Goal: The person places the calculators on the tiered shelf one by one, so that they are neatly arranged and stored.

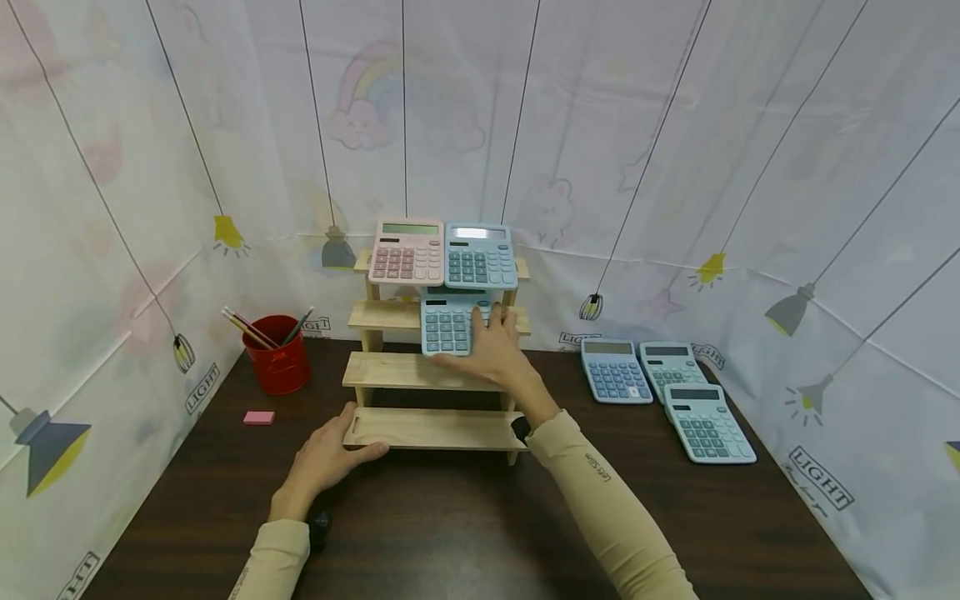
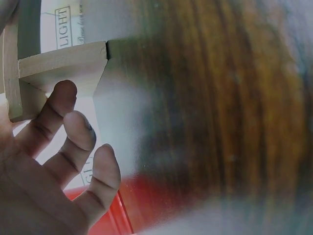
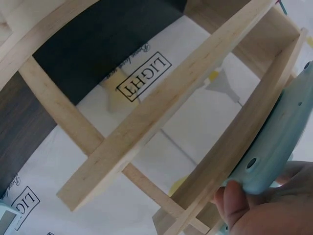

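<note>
On the dark table, from where I watch:
Table: dark wood grain, walled in by printed cloth on the left, far and right sides.
Wooden rack: four stepped shelves, standing at the middle of the table; I see its slats from below in the right wrist view.
Right hand: my view has it on the third shelf up, fingers curled over the right edge of a blue calculator, thumb along its near edge; it grips the thing.
Left hand: rests against the left end of the lowest shelf, fingers spread and relaxed, holding nothing.
Held calculator, axis: long axis runs near to far, leaning back on the shelf, keys facing me, display end far and up.
Held calculator, look: pale blue case, darker blue keys in rows; underside pale blue with a small round foot.
Top shelf: a pink calculator left, a second blue one touching it on the right.
Right of rack: three blue calculators lying flat.
Left of rack: red cup with pencils; near it, a pink eraser.
</note>
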Demonstrator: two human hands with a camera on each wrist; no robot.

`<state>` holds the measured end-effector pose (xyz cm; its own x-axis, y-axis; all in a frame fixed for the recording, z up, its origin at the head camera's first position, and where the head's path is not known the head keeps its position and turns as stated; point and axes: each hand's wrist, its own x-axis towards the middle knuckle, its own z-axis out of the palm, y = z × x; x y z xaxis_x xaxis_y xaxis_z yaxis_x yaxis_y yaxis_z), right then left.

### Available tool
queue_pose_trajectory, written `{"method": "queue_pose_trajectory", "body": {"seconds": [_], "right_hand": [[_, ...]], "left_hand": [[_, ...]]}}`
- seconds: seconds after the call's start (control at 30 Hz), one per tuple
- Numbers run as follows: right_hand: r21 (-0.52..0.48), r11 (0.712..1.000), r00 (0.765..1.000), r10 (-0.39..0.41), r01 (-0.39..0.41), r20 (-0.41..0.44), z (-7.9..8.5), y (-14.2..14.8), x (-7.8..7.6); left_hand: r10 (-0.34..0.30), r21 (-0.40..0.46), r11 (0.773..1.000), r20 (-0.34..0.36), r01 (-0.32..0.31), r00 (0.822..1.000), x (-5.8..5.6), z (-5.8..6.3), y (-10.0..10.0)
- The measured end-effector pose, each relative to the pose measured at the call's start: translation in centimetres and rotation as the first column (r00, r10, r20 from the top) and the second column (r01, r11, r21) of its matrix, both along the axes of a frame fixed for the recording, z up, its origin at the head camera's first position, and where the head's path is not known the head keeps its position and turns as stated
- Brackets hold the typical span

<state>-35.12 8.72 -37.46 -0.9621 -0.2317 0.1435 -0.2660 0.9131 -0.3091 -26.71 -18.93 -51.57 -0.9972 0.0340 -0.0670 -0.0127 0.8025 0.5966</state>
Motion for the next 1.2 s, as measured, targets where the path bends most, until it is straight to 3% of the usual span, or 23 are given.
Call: {"method": "queue_pose_trajectory", "body": {"seconds": [0.47,0.77,1.2], "right_hand": [[0.035,0.994,0.99,0.103,-0.1,-0.099,-0.5,-1.8,-0.4],[0.131,0.984,0.982,0.137,-0.121,-0.128,-0.5,-4.4,-1.2],[0.09,0.986,0.979,0.15,-0.139,-0.136,-0.6,-6.9,-1.7]], "left_hand": [[0.004,-0.002,1.0,-0.02,-0.004,1.0,0.1,0.1,-0.1],[0.006,-0.002,1.0,0.004,-0.006,1.0,0.1,0.1,-0.1],[0.007,0.005,1.0,0.016,-0.007,1.0,-0.1,0.0,0.0]]}}
